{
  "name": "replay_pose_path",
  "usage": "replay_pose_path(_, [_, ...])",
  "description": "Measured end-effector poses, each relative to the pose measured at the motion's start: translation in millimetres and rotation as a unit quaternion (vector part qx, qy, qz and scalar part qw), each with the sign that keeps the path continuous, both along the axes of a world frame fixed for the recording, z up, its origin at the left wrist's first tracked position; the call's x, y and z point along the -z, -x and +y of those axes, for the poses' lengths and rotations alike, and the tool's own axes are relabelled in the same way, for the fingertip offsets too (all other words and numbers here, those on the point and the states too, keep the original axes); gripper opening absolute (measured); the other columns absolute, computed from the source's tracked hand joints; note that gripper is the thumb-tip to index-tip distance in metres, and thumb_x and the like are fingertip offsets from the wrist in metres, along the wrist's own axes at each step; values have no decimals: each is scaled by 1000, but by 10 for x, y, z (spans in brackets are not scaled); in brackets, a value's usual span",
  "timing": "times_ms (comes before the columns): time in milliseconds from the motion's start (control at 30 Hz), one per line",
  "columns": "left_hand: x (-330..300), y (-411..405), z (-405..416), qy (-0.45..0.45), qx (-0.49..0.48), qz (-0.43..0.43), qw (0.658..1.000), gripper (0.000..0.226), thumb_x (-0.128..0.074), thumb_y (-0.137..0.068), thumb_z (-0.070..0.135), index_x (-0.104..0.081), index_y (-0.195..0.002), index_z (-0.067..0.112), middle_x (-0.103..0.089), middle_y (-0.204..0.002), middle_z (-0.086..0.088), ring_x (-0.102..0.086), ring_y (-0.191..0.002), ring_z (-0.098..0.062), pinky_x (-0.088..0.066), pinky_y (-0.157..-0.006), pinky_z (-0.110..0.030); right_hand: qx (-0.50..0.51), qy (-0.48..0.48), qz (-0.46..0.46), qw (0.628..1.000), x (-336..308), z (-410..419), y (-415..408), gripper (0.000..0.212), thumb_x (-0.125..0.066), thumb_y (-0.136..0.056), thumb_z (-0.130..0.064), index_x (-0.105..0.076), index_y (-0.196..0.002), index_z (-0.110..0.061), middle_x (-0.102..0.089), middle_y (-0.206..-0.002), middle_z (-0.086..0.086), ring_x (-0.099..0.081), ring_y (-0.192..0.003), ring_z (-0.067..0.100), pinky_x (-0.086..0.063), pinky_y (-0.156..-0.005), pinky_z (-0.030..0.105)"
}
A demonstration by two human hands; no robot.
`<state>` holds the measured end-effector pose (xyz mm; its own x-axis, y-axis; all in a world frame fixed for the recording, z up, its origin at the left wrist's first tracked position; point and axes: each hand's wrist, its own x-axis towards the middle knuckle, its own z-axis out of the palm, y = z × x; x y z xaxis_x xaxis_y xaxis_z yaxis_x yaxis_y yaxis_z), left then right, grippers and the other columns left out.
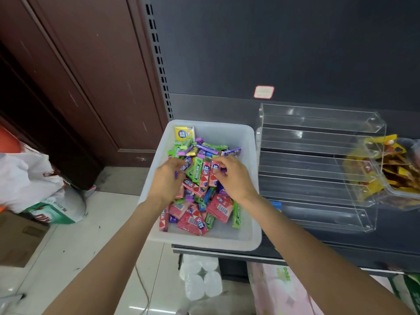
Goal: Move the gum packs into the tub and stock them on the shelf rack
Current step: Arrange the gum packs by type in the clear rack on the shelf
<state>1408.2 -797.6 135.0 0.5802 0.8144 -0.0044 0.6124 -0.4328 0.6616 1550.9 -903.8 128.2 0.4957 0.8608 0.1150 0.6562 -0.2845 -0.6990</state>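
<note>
Both hands [197,178] among gum packs [197,201] in tub [247,235]

Your hands, left [167,178] and right [231,178], cover the gum packs [200,208] beneath them, their fingertips blur, and the snack tray [395,169] runs off the right edge.

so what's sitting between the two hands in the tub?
Head view: a green Doublemint pack and a pink pack lie between the left hand and right hand, in the white tub.
</note>
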Motion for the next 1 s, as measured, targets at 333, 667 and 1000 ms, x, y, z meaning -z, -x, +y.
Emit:
replay_pose_path(333, [225, -125, 205, -149, 144, 191, 959, 49, -48, -94, 40, -41, -140, 25, -37, -146, 9, -29, -132, -19, -29, -103, -36, -27, 136, -58, 989, 355, 120, 56, 52, -47, -97, -27, -31, -146, -21, -20, -155, -2, -23, -141, 18, -28, -113, 35])
replay_pose_path(667, [223, -354, 59, -153, 58, 188, 968, 37, -62, -87, 33, -58, -119, 16, -50, -129, -1, -37, -121, -24, -30, -99, -37, 23, 108, -14, 994, 321, 71, -34, 55, -61, -89, -15, -40, -140, -13, -37, -147, 4, -32, -137, 19, -24, -115, 32])
replay_pose_path(1000, [209, -100, 112, -58, 48, -2, 997, 31, -59, -86, -2, -64, -115, 10, -62, -114, -10, -60, -103, -25, -45, -92, -30, 22, 104, -35, 994, 345, 145, -61, 64, -65, -87, -15, -35, -144, -13, -36, -147, 2, -29, -137, 18, -18, -113, 27])
